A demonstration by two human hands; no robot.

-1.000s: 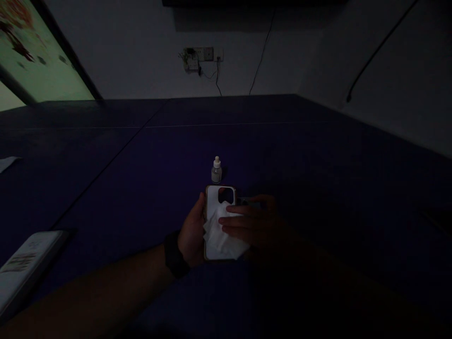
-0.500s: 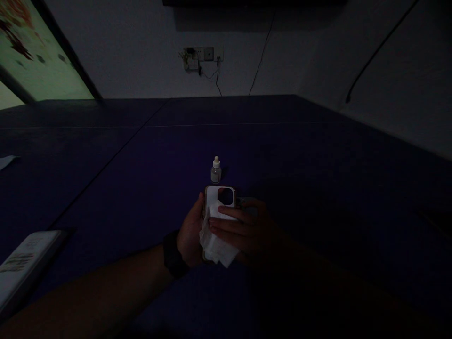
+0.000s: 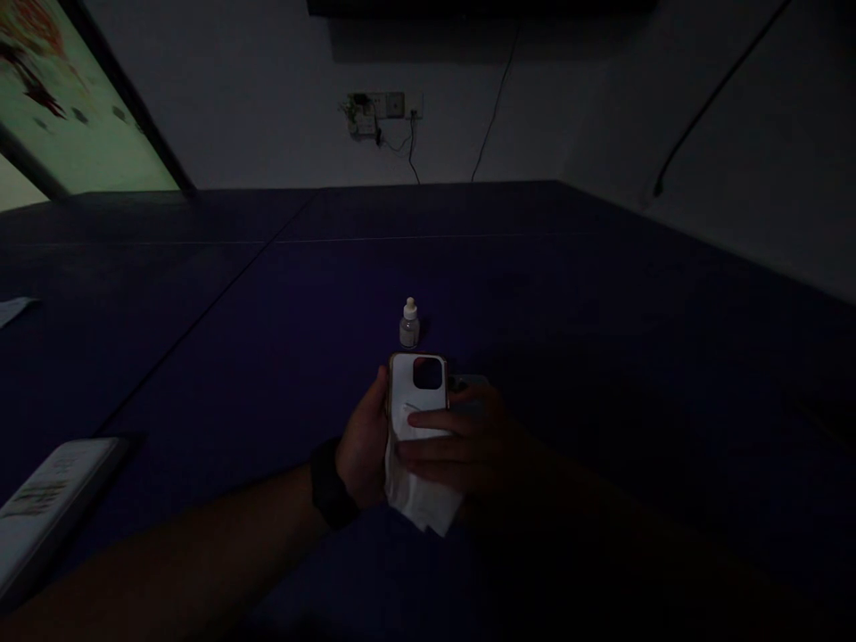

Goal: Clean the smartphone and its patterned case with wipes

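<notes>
A white phone case with a gold-looking rim and a dark camera cutout is gripped along its left edge by my left hand. My right hand presses a crumpled white tissue flat against the lower part of the case's back. Part of the tissue hangs past the case's bottom end. Just right of the case, partly behind my right hand, lies a phone-like object with dark round spots; dim light hides its details. Beyond the case stands a small dropper bottle with a white cap.
The dark blue tabletop has a seam running across its left side. A white box with printing lies at left, and a paper sits farther back. Wall sockets with cables are beyond the table.
My right hand and the tissue have slid down the case toward me, uncovering more of its white back. My left hand keeps its hold, and the bottle stays put.
</notes>
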